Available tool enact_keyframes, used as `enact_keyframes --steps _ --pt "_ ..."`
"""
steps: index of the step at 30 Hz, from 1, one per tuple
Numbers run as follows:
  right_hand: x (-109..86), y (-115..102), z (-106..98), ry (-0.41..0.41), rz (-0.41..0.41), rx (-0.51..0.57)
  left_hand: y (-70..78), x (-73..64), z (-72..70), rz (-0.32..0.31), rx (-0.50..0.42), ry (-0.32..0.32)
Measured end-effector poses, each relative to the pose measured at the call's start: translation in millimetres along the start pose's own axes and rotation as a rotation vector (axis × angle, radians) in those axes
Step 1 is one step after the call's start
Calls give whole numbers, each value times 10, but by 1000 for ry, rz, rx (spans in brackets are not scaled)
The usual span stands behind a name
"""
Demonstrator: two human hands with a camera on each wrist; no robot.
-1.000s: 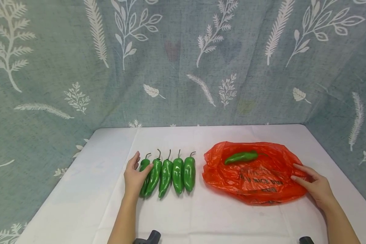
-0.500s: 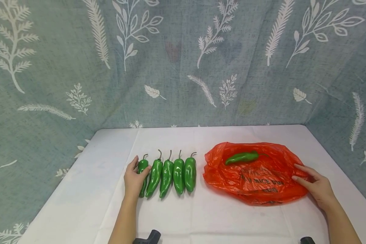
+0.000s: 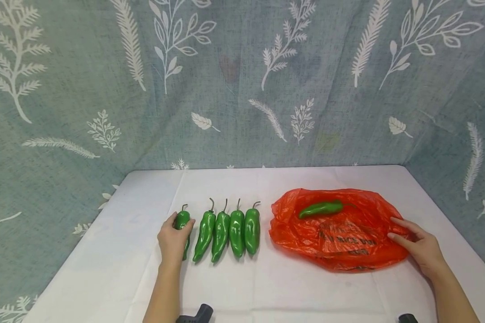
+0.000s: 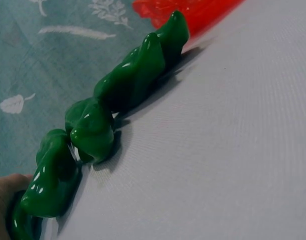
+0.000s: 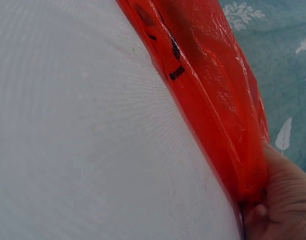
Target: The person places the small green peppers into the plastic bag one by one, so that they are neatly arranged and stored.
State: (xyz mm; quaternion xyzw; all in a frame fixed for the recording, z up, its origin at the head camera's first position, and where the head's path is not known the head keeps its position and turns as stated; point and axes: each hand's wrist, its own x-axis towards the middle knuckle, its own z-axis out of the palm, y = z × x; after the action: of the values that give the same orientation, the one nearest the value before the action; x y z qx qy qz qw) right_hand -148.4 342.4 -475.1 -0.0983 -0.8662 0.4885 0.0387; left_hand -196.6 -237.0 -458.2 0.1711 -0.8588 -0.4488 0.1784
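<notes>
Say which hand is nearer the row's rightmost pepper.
Left: the left hand, left of the row's rightmost pepper, grips the leftmost one; the right hand, farther off rightward, holds the red bag.

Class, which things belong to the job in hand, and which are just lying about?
Likely in the job:
left hand
held pepper
four other peppers
red bag
pepper on its plastic
right hand

Just there:
white cloth
patterned fabric
dark objects

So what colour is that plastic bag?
The plastic bag is bright red, clearest in the head view.
</notes>
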Motion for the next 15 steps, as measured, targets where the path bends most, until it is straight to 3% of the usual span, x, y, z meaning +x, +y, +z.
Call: enact_keyframes --steps 7,15 --pt "18 -12 3 -2 19 -17 46 21 -50 6 87 -13" --pt "4 6 -3 -6 43 -17 47 12 -56 -8 63 -29"
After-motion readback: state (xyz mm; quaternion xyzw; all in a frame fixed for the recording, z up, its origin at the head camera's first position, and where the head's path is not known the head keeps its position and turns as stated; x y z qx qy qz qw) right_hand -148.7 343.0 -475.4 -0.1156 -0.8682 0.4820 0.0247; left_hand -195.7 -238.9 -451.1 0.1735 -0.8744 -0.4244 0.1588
